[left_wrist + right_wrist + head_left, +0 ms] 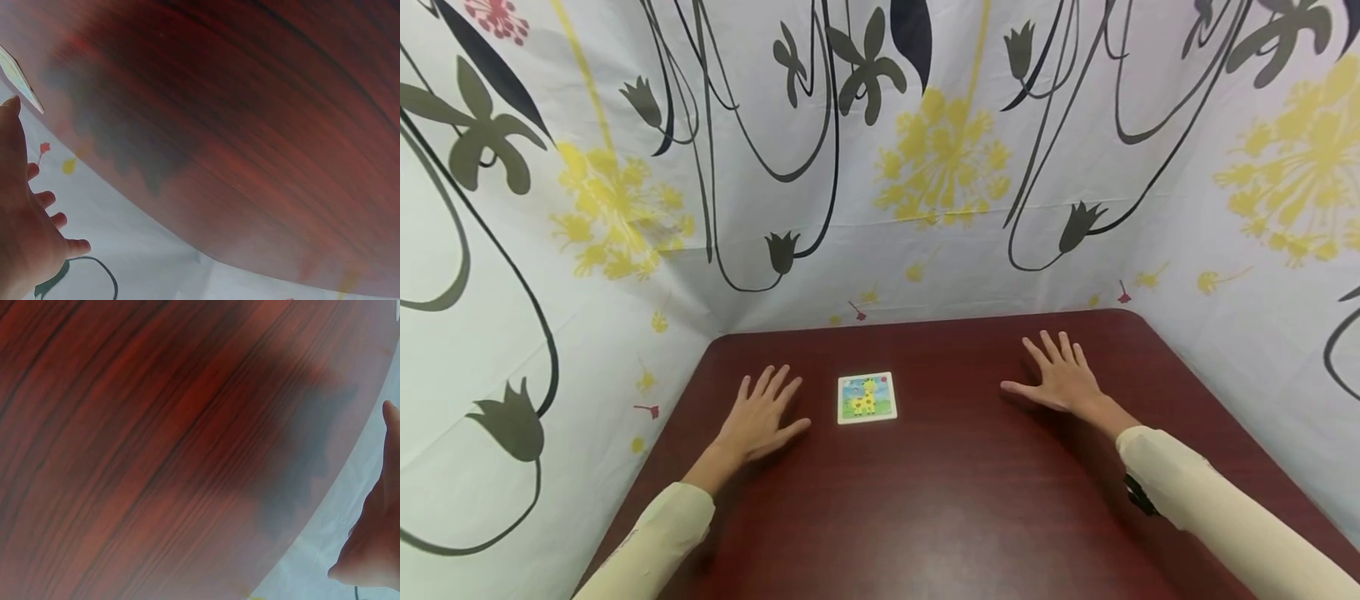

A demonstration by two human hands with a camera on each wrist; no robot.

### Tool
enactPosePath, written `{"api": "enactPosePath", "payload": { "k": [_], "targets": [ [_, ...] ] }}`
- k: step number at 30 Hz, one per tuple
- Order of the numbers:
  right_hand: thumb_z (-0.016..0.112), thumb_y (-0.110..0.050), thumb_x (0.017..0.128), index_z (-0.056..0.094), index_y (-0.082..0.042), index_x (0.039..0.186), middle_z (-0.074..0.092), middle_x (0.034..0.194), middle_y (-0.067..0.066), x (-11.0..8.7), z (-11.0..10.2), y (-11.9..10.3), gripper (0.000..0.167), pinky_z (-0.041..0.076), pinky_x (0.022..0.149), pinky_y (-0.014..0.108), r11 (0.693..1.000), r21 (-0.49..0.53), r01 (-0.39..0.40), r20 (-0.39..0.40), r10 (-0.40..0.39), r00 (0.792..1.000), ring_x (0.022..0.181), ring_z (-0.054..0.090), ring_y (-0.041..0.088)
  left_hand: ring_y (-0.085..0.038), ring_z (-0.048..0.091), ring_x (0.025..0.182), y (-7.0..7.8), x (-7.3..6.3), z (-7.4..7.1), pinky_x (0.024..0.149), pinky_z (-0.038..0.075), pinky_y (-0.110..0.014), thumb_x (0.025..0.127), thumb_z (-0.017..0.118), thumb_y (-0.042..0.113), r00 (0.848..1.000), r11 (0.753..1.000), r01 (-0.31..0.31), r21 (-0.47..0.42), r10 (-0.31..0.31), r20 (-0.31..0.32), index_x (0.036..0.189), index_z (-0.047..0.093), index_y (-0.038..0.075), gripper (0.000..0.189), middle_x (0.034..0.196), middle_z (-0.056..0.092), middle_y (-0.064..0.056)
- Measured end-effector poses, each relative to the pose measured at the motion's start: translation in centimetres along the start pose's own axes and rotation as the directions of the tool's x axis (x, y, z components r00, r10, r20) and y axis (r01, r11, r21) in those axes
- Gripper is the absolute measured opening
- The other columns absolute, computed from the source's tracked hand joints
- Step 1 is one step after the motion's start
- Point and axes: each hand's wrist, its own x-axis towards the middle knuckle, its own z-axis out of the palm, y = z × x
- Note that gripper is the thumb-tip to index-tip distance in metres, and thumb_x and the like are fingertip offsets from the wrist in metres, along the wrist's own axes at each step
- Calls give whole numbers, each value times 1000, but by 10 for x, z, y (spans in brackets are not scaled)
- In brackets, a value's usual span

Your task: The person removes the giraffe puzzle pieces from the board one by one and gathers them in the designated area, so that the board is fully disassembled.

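Observation:
A small square picture card or puzzle (867, 398) with a white border lies on the dark red wooden table (925, 500); a yellow giraffe on a green and blue ground shows on it. To its left is my left hand (760, 423), fingers spread and straight, thumb pointing toward the card without touching it. Farther off on the right, my right hand (1058, 377) is spread the same way, holding nothing. In the left wrist view the card's edge (20, 78) appears beyond the thumb of the left hand (28, 219). The right wrist view catches part of the right hand (378, 519).
A white cloth (820, 192) printed with grey, yellow and red flowers hangs behind the table and along both sides. The table has rounded far corners. Pale sleeves cover both forearms, and a dark object (1141, 495) sits at the right wrist.

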Motion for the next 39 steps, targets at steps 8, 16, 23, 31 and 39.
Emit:
{"api": "enactPosePath", "payload": {
  "k": [8,16,23,31,39],
  "targets": [
    [61,-78,86,27,-7,164,13,169,30,12,11,-17,110,3,120,69,999,17,32,-21,-32,999,153,1,56,-42,30,152,15,11,4,116,25,-70,98,56,65,999,1000,-10,-7,10,53,157,46,13,79,166,34,-16],
    [61,-77,87,27,-10,165,12,170,27,22,21,-46,108,4,122,66,999,16,51,0,-51,999,155,1,53,-41,29,153,24,19,7,117,24,-68,101,52,64,996,1000,-20,-13,21,88,159,43,15,77,167,33,-14],
    [61,-75,89,24,-13,166,11,171,24,27,22,-78,106,3,123,64,996,14,83,29,-83,996,156,0,50,-40,29,153,32,27,11,118,24,-68,102,53,62,994,998,-38,-44,42,97,160,41,14,76,167,34,-12],
    [62,-74,89,27,-12,165,14,171,24,36,28,-104,104,6,123,64,992,31,126,17,-126,992,156,4,50,-37,24,156,38,33,16,120,19,-66,103,49,63,983,994,5,-106,15,184,161,38,18,74,168,33,-6],
    [62,-73,89,26,-14,166,14,171,21,43,30,-129,103,7,124,62,988,47,150,34,-152,988,157,4,48,-36,24,156,42,37,16,121,19,-65,104,50,59,966,978,53,-203,1,257,158,45,19,67,167,35,-5]
  ]
}}
